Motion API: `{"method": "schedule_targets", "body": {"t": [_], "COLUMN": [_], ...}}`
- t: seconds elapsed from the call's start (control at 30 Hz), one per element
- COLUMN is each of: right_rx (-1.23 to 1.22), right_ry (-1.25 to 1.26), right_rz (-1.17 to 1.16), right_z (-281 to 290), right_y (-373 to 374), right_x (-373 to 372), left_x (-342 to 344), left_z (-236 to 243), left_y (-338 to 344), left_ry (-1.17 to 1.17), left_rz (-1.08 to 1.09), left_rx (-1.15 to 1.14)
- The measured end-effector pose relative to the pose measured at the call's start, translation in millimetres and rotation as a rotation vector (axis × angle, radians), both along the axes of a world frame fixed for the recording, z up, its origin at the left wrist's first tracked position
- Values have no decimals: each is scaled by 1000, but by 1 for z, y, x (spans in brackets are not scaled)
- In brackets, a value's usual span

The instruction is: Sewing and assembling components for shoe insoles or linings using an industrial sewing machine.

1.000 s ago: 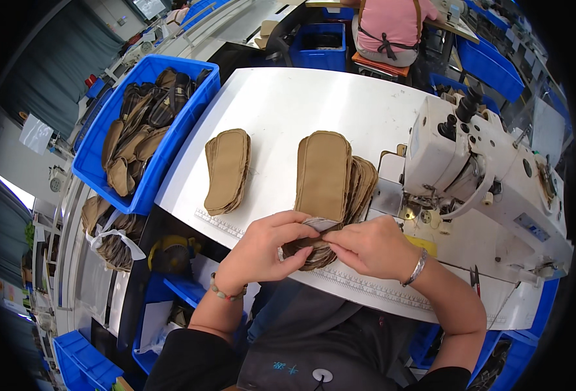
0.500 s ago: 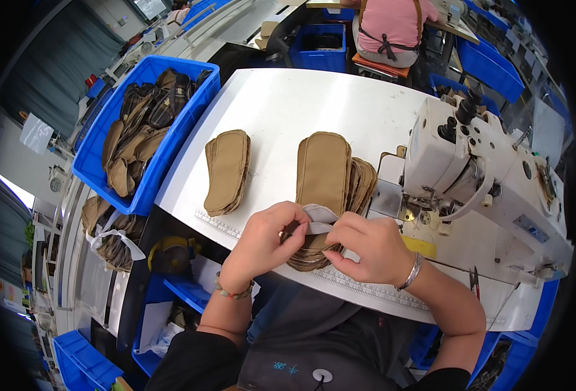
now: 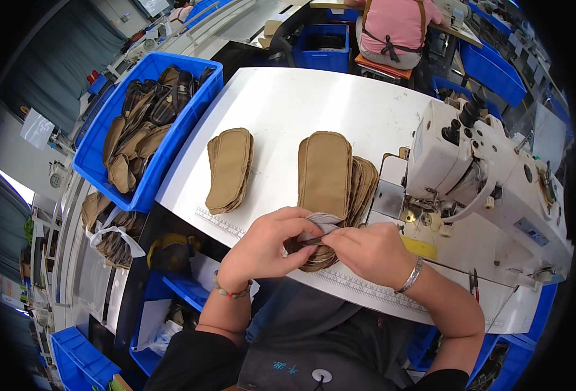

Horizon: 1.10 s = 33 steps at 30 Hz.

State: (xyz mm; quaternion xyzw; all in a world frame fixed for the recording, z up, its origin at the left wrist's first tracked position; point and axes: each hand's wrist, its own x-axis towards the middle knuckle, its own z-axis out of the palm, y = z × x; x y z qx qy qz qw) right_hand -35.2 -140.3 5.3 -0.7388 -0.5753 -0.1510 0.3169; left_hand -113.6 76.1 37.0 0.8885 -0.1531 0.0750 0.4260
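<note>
Between my hands is a brown fabric piece whose grey underside [image 3: 325, 222] is folded up. My left hand [image 3: 267, 246] pinches its left side. From the right, my right hand [image 3: 374, 254] closes its fingers on the same piece, which hides part of the grip. Directly beneath lies a pile of brown pieces [image 3: 319, 262], mostly covered by my hands. Just beyond is a stack of long rounded brown fabric pieces [image 3: 324, 171], with more fanned out along its right side. A smaller stack [image 3: 228, 171] lies farther left on the white table [image 3: 275, 104].
A white sewing machine [image 3: 454, 163] stands at the right, with scissors [image 3: 475, 285] near the table's front edge. A blue crate [image 3: 92, 156] of brown and dark fabric parts stands at the left. Beyond the table sits a person in pink [image 3: 392, 29].
My right hand has moved slightly left, turning its fingers inward over the fabric piece. The grey underside is now more bunched and folded between my hands.
</note>
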Motion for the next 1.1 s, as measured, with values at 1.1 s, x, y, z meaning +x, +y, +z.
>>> {"method": "schedule_targets", "body": {"t": [1.1], "right_rx": [9], "right_ry": [-48], "right_rz": [49], "right_z": [1], "right_y": [0], "right_x": [4], "left_x": [-5], "left_z": [3], "left_y": [12], "left_ry": [-4], "left_rz": [10], "left_rx": [128]}}
